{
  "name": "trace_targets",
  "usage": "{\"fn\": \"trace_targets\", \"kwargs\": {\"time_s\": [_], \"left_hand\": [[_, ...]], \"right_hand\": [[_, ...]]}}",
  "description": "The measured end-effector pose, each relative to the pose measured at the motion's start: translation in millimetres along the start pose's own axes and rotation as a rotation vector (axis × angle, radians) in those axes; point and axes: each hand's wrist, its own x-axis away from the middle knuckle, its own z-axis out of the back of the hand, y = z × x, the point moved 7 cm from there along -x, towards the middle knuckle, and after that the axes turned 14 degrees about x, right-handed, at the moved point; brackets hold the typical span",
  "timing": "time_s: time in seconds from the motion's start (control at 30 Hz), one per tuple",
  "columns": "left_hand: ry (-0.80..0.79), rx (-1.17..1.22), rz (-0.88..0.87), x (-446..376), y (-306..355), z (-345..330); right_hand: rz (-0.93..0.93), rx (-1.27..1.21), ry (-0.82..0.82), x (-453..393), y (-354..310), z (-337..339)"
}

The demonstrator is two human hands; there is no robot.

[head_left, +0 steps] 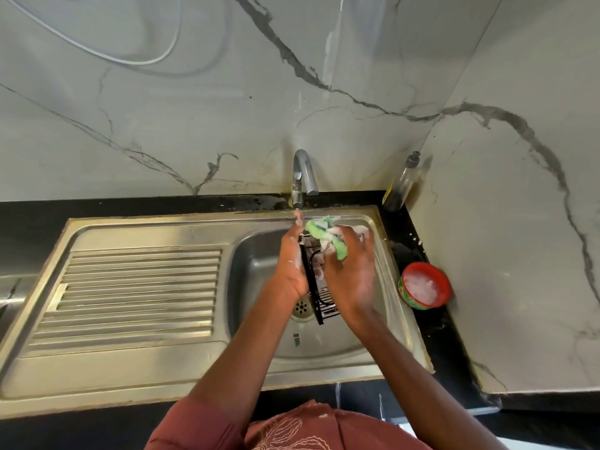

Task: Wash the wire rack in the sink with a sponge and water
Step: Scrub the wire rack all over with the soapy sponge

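Note:
A black wire rack (319, 298) stands on edge over the steel sink basin (256, 264), its lower end above the drain. My left hand (292, 264) grips the rack's left side. My right hand (349, 271) presses a soapy green sponge (328, 237) against the rack's upper part; foam covers the fingers. The chrome tap (303, 177) stands just behind the hands. Most of the rack is hidden between my palms.
A ribbed steel drainboard (130, 297) lies left of the basin. A red tub of soapy paste (425, 285) sits on the black counter (435, 336) to the right. A pump bottle (401, 185) stands in the back corner by the marble wall.

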Motion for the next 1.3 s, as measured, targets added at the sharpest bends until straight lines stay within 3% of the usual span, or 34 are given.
{"fn": "trace_targets", "kwargs": {"time_s": [0.13,0.23,0.43,0.5,0.57,0.63,0.87,1.0,1.17,1.3], "left_hand": [[-0.035,-0.107,0.018,15.3,-10.7,-13.6],[-0.059,-0.039,0.026,16.2,-20.0,-15.6],[-0.204,0.195,0.005,17.1,-15.6,-27.4],[-0.203,0.238,-0.002,13.8,-17.5,-26.5],[-0.181,0.277,0.0,10.8,-18.9,-27.6],[-0.19,0.311,-0.039,9.9,-19.1,-28.7],[-0.196,0.331,-0.065,3.2,-13.9,-12.2],[-0.146,0.304,0.004,9.1,-12.5,-8.0],[-0.189,0.283,-0.049,18.0,-18.0,-20.9],[-0.217,0.35,-0.023,16.0,-11.2,-15.3]], "right_hand": [[-0.076,-0.042,0.02,-16.2,13.1,1.2],[-0.117,-0.045,0.035,-24.7,19.3,6.1],[0.206,0.36,-0.001,7.6,-20.1,10.3],[0.179,0.446,0.001,6.4,-16.3,13.7],[0.065,0.425,0.035,-4.6,-7.2,19.9],[0.087,0.364,0.053,-7.5,-15.3,20.7],[0.286,0.149,-0.173,-2.9,-45.6,16.5],[0.23,0.104,-0.27,18.2,-31.6,33.9],[0.21,0.154,-0.135,-19.3,-50.9,14.7],[0.248,0.153,-0.211,-7.9,-54.2,12.0]]}}
